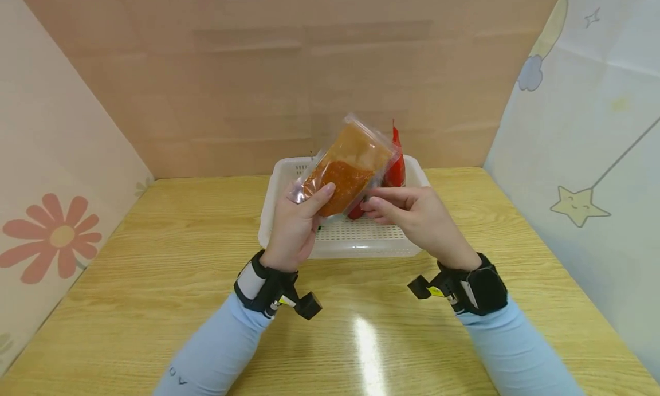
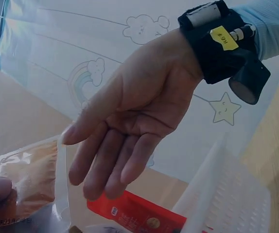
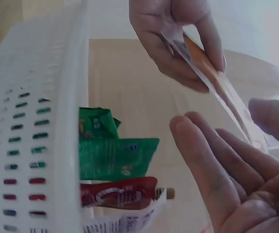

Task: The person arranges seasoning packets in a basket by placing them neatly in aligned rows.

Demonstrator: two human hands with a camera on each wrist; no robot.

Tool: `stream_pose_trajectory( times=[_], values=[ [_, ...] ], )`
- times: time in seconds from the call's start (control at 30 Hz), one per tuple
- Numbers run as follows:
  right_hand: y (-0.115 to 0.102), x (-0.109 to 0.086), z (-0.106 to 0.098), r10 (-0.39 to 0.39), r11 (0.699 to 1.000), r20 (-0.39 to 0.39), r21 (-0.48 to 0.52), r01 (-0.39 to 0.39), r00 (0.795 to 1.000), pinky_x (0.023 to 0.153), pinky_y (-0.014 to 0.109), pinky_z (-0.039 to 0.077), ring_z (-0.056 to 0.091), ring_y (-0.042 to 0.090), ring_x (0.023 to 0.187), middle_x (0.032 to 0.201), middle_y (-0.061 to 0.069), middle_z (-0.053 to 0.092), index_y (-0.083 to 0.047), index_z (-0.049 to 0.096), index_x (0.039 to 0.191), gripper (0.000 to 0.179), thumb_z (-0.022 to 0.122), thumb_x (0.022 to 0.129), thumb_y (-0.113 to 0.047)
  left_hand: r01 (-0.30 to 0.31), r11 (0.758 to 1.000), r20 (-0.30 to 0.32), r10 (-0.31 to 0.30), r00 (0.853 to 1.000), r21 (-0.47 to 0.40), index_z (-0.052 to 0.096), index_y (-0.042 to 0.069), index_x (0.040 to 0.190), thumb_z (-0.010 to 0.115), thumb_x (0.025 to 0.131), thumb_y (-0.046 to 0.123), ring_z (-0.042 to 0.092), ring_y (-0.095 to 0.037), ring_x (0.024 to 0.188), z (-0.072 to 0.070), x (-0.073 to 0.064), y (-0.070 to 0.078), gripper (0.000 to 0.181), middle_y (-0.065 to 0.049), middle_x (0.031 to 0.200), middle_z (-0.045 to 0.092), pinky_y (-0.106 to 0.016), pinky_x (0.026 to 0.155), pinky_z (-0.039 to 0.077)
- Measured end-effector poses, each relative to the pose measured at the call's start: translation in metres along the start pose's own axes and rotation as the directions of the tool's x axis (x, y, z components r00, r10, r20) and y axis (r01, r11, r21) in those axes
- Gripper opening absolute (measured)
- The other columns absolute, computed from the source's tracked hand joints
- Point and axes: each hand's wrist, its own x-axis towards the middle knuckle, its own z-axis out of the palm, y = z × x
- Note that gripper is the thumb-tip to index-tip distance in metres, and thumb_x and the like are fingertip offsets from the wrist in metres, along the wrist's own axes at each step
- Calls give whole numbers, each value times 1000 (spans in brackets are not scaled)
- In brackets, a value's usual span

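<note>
My left hand (image 1: 295,227) grips the lower left corner of a clear plastic pouch (image 1: 356,158) with orange-brown contents, thumb across its front. The pouch is tilted above a white perforated plastic basket (image 1: 361,249). Beside the pouch's lower right edge is my right hand (image 1: 425,215), its fingers extended and slightly bent. In the left wrist view the right hand (image 2: 130,107) has its thumb near the pouch's edge, with no grip on it visible. The right wrist view shows the pouch edge-on in the left hand (image 3: 178,43).
A red packet (image 1: 396,169) stands up at the basket's right rear. Inside the basket the right wrist view shows green packets (image 3: 120,158), a dark red packet (image 3: 122,193) and a white printed packet (image 3: 125,221). The wooden table (image 1: 180,258) meets patterned side walls.
</note>
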Motion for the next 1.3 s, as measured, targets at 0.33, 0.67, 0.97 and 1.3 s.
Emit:
stream_pose_trajectory(
  times=[0.33, 0.67, 0.97, 1.3],
  values=[
    [2, 1, 6, -36, 999, -166, -17, 33, 985, 71, 39, 59, 71, 31, 78, 88, 15, 73, 4, 71, 104, 23, 68, 96, -18, 75, 987, 8, -77, 997, 144, 53, 8, 100, 68, 92, 2, 62, -26, 107, 5, -10, -19, 19, -13, 118, 62, -32, 85, 55],
    [-3, 0, 3, 3, 993, -96, -117, -15, 995, 75, 31, 59, 72, 20, 87, 103, 9, 73, -2, 71, 113, 33, 74, 91, -26, 112, 930, 79, -149, 986, 350, 61, 2, 103, 74, 89, 10, 63, -24, 105, 3, -13, -25, 21, -12, 110, 68, -36, 91, 52],
    [1, 2, 9, -168, 948, -205, -303, 101, 964, 70, 22, 57, 71, 15, 80, 92, 5, 74, -4, 75, 103, 22, 76, 89, -21, -87, 906, -20, 104, 994, 415, 43, 4, 136, 68, 95, 13, 49, -22, 108, 2, -14, 4, 48, -9, 118, 49, -32, 94, 44],
    [11, 5, 24, -478, 842, -344, -443, 309, 808, 61, 12, 52, 71, 22, 67, 90, 15, 74, 5, 75, 105, 25, 80, 81, 0, 168, 961, 91, -192, 977, 219, 21, 0, 154, 47, 107, 27, 43, -31, 134, 12, -28, 32, 61, -18, 150, 38, -42, 108, 40]
  ],
)
